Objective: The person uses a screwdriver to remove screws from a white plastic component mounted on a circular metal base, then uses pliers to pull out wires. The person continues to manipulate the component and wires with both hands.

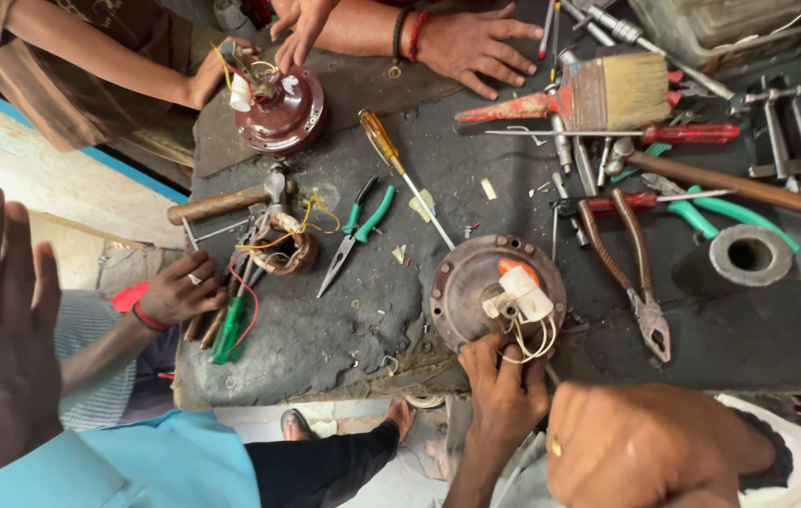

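Rusty metal is showing on the round plate (461, 282), which is lying near the front edge of the dark, scuffed surface (325, 329). A white plastic block (523, 296) is sitting on the plate, with pale wires (537, 343) looping off it.

My right hand (645, 447) is hovering close to the camera, just beside that plate and a little nearer to me. Its grip is curled into a closed fist, and I cannot tell whether anything is inside. My left hand (0, 320) is hanging well off to the left, past the edge of the surface. Its grip is open, with the fingers spread and touching nothing.

Another person's hand (504, 386) is coming up between my fist and the plate and pinching the pale wires. A second person's hand with a red wristband (179, 292) is resting on a bundle of tools at the left edge, just above a green-handled tool (228, 334).

Brown-handled pliers (631, 273) are lying right of the plate. Green-handled pliers (363, 226) and a yellow-handled screwdriver (391, 155) are lying to its upper left. Farther back, other hands are working at a dark red motor housing (283, 118), and a paintbrush (598, 94) is lying across the far tools.
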